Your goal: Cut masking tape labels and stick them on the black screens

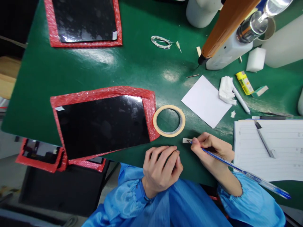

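My right hand is closed on a blue pen, its tip resting on a small piece of tape stuck to the green table. My left hand lies at the table's near edge with its fingers curled under; nothing shows in them. A roll of masking tape lies flat just beyond both hands. To its left a black glass panel rests on red bubble wrap. Both sleeves are blue.
A second black panel on red wrap lies at the far left. A white card, crumpled tissue, white pen, yellow tube, lined notebook with tweezers and an orange-handled tool fill the right. More wrapped panels sit below the table's left edge.
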`<state>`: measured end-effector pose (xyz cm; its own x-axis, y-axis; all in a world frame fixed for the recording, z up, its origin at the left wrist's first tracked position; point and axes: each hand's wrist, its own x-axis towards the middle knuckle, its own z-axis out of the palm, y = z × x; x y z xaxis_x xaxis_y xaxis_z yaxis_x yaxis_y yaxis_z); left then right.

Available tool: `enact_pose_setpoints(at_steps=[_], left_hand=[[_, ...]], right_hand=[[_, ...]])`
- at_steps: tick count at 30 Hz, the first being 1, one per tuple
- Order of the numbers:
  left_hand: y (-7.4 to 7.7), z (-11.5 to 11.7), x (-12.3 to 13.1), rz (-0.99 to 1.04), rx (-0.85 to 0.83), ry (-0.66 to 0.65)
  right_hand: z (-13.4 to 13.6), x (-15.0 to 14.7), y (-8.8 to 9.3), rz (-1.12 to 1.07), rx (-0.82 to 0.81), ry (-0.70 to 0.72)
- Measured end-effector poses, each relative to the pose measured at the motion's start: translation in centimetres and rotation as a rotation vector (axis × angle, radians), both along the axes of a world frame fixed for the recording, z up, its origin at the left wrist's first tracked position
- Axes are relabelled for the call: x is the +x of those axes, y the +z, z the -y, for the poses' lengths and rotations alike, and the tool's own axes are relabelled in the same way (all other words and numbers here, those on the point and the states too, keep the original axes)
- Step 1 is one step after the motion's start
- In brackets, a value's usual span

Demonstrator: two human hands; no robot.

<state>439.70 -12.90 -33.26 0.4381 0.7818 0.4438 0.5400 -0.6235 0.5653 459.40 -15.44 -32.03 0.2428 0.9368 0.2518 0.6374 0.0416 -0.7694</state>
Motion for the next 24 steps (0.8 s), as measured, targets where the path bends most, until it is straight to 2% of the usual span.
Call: enact_pose_setpoints(at_steps=[10, 24], left_hand=[[0.0, -0.06, -0.05, 0.016, -0.003, 0.007], [-0.07, -0.05, -0.1, 0.004, -0.002, 0.014]], right_hand=[[-0.66, -0.46, 0.32, 0.027, 0.051, 0.024], [-0.95, -0.47, 0.6, 0.051, 0.035, -0.001]])
